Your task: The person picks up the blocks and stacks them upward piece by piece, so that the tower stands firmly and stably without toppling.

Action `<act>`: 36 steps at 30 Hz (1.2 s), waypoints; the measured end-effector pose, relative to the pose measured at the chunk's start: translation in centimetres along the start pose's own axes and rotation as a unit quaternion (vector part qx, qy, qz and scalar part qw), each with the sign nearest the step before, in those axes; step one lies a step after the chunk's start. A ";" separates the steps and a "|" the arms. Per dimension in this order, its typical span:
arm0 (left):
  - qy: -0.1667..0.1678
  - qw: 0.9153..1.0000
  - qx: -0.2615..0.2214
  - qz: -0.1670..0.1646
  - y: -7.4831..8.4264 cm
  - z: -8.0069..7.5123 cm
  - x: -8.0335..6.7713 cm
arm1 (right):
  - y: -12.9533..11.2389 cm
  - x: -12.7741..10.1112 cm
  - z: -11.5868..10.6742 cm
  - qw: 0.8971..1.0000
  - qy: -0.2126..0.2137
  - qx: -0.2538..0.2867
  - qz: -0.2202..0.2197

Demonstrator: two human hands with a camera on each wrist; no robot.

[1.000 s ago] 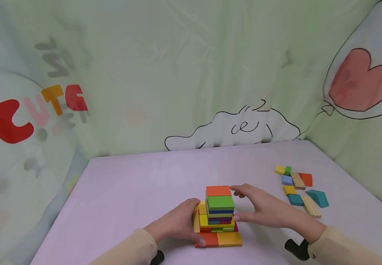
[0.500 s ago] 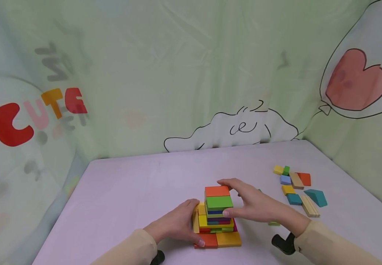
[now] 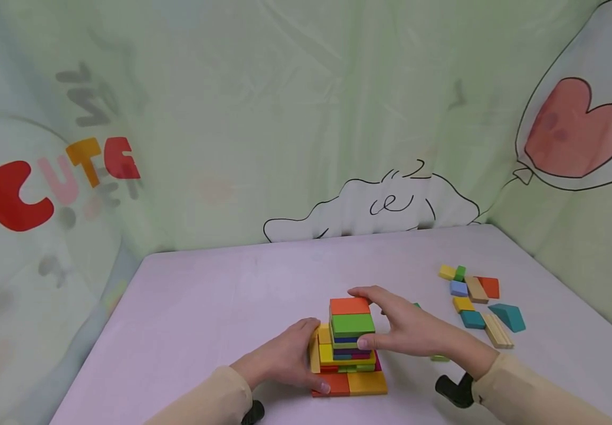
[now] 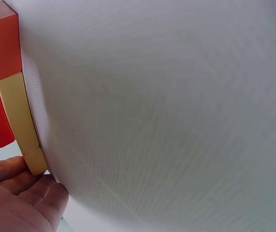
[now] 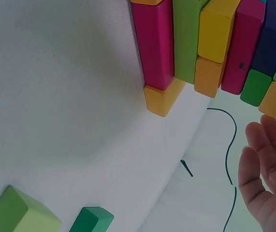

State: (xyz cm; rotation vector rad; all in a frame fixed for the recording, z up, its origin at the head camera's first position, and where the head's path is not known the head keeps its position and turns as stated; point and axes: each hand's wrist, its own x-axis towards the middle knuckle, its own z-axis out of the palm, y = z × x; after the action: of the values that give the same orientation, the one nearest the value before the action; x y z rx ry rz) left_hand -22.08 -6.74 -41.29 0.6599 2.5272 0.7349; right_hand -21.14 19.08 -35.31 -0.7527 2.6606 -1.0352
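A tower of coloured wooden blocks [image 3: 353,326] stands on the table, stepped wider at its base, with an orange block [image 3: 349,306] on top. My left hand [image 3: 284,355] grips the base from the left, thumb on the front orange block. In the left wrist view its fingers reach the far end of the bottom layer, past a tan block [image 4: 18,111]. High on the right side, my right hand [image 3: 409,324] holds the upper layers, thumb in front and fingers behind. The right wrist view shows its fingers beside the upper block ends, above a magenta block [image 5: 152,46] in the base.
Loose blocks lie at the right of the table [image 3: 205,307], among them a teal triangular block [image 3: 509,317], a ridged wooden block [image 3: 497,330] and a red block [image 3: 490,287]. A green block [image 3: 439,358] lies under the right forearm. A printed curtain [image 3: 205,118] hangs behind.
My right hand has moved left onto the tower's upper layers, bringing its fingers behind and its thumb in front. Over the last half second both hands stay in place.
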 end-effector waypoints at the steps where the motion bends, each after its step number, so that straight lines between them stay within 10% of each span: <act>1: 0.000 1.000 0.000 0.000 0.0 0.0 0.0 | 0.0 0.0 0.0 1.000 0.000 0.000 -0.002; 21: 0.041 0.998 -0.037 0.007 0.1 -0.3 -0.2 | -0.2 0.1 0.0 1.000 0.001 0.003 -0.027; 28: 0.146 0.971 -0.158 0.105 1.4 -1.4 -0.3 | -0.1 0.2 0.0 0.999 -0.001 0.004 -0.031; 36: 0.170 0.956 -0.188 0.146 2.1 -1.5 0.0 | 0.0 0.3 0.0 0.999 0.000 -0.001 -0.033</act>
State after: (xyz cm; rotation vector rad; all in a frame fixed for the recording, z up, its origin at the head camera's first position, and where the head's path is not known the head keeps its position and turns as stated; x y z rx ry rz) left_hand -22.13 -5.73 -38.92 0.8348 2.4965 1.5058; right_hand -21.44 18.97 -35.29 -0.8451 2.6530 -1.0481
